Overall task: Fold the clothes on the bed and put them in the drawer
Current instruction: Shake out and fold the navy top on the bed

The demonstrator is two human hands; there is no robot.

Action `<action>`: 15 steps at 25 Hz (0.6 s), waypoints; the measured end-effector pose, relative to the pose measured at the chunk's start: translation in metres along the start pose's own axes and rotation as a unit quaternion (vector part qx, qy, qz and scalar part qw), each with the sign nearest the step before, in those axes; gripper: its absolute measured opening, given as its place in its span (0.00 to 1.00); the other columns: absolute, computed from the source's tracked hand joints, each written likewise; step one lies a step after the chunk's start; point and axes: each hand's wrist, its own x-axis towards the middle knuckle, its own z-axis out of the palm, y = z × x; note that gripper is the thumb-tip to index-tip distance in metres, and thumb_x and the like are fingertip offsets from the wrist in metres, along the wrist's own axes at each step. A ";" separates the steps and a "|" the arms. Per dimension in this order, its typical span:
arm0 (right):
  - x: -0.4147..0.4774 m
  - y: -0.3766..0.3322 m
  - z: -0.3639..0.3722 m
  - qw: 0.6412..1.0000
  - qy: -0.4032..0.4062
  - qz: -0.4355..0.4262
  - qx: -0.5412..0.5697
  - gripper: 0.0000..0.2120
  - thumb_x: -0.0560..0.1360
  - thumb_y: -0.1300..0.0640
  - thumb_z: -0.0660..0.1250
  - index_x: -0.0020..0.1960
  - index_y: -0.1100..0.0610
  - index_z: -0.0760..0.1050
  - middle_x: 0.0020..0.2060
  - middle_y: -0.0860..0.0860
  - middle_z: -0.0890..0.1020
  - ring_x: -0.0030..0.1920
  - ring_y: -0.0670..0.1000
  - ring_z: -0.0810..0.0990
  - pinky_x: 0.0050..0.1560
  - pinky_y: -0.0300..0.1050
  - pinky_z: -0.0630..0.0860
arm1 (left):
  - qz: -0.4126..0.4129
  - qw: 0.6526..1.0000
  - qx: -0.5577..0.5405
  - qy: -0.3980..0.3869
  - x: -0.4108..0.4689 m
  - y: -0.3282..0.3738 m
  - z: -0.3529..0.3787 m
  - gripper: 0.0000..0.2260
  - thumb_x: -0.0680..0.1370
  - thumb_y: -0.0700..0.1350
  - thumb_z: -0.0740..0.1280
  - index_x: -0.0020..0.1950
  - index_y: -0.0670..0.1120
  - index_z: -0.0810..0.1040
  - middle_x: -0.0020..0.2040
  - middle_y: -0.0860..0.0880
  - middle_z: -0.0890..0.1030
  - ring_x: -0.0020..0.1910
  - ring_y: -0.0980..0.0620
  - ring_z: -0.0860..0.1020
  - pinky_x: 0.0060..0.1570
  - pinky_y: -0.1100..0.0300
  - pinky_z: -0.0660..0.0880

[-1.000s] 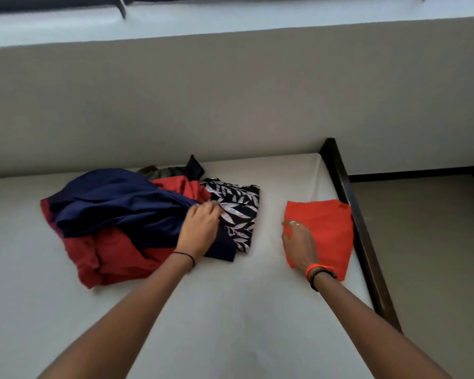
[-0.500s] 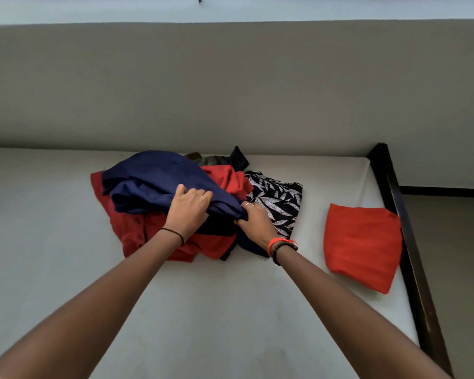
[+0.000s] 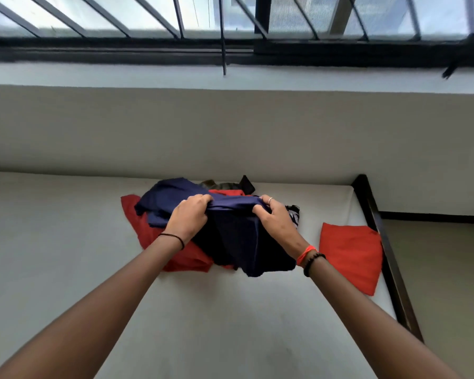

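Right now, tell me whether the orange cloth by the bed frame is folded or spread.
Folded: the orange cloth lies as a compact, straight-edged packet on the mattress.

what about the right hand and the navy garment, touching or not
Touching. The head view shows the right hand gripping a bunched edge of the navy garment, fingers curled round it; the left hand grips it too.

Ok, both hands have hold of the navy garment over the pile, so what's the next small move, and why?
Probably lift the navy garment clear of the pile and spread it flat on the mattress nearer you. The left hand and right hand each grip its upper edge, and it hangs bunched over the red garment, so it cannot be folded where it is.
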 end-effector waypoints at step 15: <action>-0.166 -0.314 -0.081 0.941 0.040 0.029 0.336 0.13 0.77 0.54 0.57 0.35 0.54 0.71 0.23 0.49 0.76 0.23 0.47 0.73 0.26 0.37 0.71 | 0.058 0.967 -0.216 0.126 -0.101 0.084 -0.270 0.07 0.77 0.49 0.66 0.51 0.49 0.81 0.48 0.47 0.80 0.46 0.46 0.79 0.47 0.52 0.75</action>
